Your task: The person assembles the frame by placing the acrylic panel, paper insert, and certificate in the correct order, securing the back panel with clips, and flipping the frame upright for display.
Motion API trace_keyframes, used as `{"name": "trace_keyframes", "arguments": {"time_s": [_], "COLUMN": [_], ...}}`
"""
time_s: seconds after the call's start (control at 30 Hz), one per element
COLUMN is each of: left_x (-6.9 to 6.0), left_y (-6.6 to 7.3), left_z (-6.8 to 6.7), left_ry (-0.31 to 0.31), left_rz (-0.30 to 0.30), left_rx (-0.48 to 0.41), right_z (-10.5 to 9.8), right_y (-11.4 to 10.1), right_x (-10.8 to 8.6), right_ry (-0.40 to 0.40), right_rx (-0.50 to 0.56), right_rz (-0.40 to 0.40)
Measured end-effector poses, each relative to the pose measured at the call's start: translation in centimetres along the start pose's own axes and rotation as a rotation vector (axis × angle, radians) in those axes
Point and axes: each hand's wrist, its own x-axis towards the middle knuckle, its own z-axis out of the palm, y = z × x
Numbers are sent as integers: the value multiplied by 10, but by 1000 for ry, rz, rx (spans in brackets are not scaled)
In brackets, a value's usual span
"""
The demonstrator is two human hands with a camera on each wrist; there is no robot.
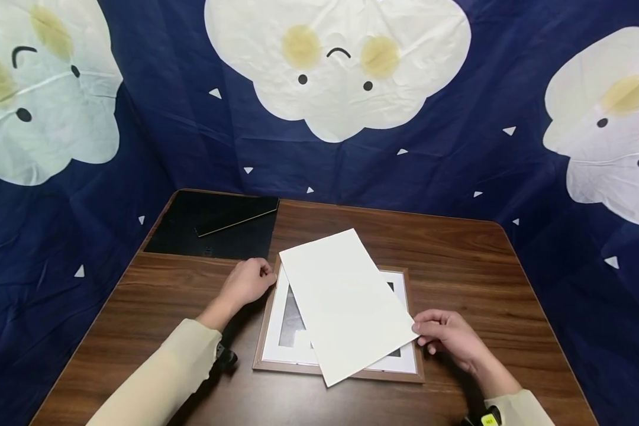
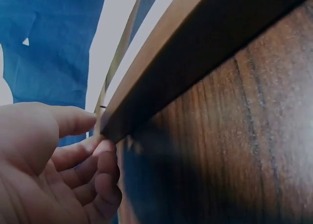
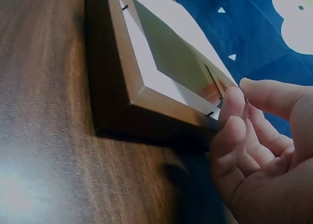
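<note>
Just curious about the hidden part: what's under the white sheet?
Under the white sheet is a brown frame; its white border and a grey patch show at the left. The middle is covered from view.

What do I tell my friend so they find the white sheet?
Find the table, then the picture frame lying on it. Askew over that frame is the white sheet, one corner pinched by the right hand. Unlike the frame or the black board at the table's far left corner, it's plain white all over.

You are seeing two hands (image 1: 245,281) (image 1: 449,336), one white board (image 1: 346,305), one frame (image 1: 389,376), one black panel (image 1: 218,228), one counter (image 1: 458,266) and three printed clouds (image 1: 87,121) (image 1: 338,68) (image 1: 602,148).
</note>
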Motion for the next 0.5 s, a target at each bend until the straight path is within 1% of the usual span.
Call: {"name": "trace_keyframes", "arguments": {"time_s": [0.13, 0.2, 0.33, 0.43, 0.5], "left_x": [8, 12, 20, 24, 26], "left_y": [-1, -2, -1, 1, 4], "left_z": [3, 4, 4, 5, 7], "left_ry": [44, 54, 45, 28, 20], "left_rz": [3, 13, 37, 37, 24], "left_rx": [-31, -47, -67, -80, -80], "right_z": [4, 6, 12, 16, 17], "right_y": [1, 1, 1, 2, 2], "right_x": [-2, -2, -3, -3, -3], "right_ry": [-61, -102, -153, -167, -170], "right_rx": [-17, -32, -76, -106, -117], "right_rz": [-21, -35, -44, -35, -29]}}
